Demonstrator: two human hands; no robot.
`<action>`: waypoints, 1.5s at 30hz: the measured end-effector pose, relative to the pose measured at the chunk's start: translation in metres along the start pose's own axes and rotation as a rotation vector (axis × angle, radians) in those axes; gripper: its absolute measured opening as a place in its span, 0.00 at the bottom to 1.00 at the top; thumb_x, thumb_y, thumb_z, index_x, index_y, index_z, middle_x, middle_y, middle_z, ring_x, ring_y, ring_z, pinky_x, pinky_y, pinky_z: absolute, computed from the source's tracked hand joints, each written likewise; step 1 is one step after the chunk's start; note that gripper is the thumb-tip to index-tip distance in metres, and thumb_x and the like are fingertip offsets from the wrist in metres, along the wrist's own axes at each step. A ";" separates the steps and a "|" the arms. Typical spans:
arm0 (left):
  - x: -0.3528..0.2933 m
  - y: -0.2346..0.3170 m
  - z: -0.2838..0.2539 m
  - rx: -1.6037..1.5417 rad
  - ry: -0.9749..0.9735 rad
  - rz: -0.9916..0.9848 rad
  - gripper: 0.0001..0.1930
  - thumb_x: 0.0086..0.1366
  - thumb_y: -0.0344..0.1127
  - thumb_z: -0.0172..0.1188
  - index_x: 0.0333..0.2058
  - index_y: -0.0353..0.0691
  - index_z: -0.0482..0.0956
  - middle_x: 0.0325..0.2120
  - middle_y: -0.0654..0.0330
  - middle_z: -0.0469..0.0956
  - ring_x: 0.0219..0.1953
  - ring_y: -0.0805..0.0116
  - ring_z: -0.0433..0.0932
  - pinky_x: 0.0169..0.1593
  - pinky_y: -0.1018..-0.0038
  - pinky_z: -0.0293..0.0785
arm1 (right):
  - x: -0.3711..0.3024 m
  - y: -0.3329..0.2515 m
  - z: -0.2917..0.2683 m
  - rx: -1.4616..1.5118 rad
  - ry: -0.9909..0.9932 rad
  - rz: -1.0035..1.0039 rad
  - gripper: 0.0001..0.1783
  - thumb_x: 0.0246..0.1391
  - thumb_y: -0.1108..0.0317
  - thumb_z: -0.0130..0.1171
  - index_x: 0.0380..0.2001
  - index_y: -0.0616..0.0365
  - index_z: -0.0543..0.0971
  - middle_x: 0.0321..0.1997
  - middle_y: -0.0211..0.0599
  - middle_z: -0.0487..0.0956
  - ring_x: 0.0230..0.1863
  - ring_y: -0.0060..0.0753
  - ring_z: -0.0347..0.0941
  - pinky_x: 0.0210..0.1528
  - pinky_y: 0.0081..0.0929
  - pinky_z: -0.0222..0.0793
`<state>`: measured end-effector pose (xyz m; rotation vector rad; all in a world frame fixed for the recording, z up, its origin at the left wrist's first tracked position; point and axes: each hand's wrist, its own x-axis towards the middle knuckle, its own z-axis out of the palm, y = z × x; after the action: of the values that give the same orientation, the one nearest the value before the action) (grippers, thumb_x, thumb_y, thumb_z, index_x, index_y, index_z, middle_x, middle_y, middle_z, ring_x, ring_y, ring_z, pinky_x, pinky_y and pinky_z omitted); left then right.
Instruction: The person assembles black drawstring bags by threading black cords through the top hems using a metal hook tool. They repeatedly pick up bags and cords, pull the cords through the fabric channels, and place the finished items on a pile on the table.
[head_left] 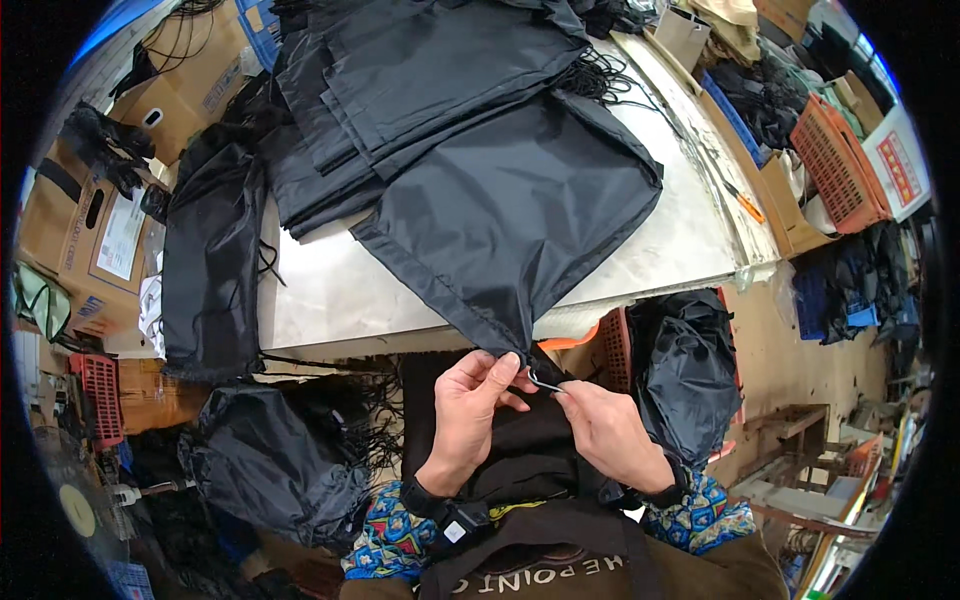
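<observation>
At the table's near edge, my left hand (466,405) pinches the narrow gathered corner of a black fabric bag (520,210) between thumb and fingers. The rest of that bag spreads out flat over the table. My right hand (612,428) is closed on a thin metal tool with a curved end (544,384). Its curved end meets the bag's corner at my left fingertips. Whether it passes into the fabric is too small to tell. Behind the bag lies a stack of similar black fabric pieces (430,80).
The white table (330,295) has another black bag (212,260) hanging over its left side. Black cords (600,75) lie by the stack. Filled black bags (275,460) flank my lap. An orange basket (840,165) and an orange-handled tool (748,207) are at right; cardboard boxes (85,240) stand left.
</observation>
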<state>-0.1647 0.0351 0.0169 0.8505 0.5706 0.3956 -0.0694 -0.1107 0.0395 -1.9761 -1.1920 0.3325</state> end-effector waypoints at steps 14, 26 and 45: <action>-0.003 0.002 0.000 0.055 0.101 0.145 0.05 0.62 0.30 0.60 0.30 0.34 0.77 0.23 0.62 0.77 0.23 0.78 0.74 0.26 0.80 0.72 | 0.025 -0.009 0.013 -0.241 -0.040 -0.120 0.08 0.51 0.70 0.55 0.34 0.59 0.71 0.25 0.40 0.73 0.26 0.44 0.74 0.24 0.38 0.70; -0.002 0.000 0.013 0.083 -0.135 -0.073 0.08 0.62 0.34 0.60 0.31 0.35 0.75 0.24 0.61 0.77 0.22 0.74 0.76 0.22 0.81 0.70 | 0.018 0.004 -0.036 -0.109 -0.151 -0.169 0.09 0.49 0.75 0.59 0.36 0.64 0.76 0.22 0.46 0.71 0.24 0.48 0.71 0.25 0.35 0.67; 0.019 -0.009 -0.007 0.867 -0.204 0.608 0.18 0.66 0.41 0.53 0.22 0.32 0.72 0.14 0.56 0.71 0.15 0.70 0.69 0.20 0.72 0.63 | 0.022 0.001 -0.002 0.906 -0.147 0.665 0.08 0.59 0.68 0.54 0.31 0.60 0.79 0.19 0.21 0.68 0.16 0.08 0.55 0.16 0.12 0.45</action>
<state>-0.1537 0.0438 -0.0001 1.8942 0.2634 0.6117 -0.0567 -0.0935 0.0435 -1.4574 -0.2840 1.1403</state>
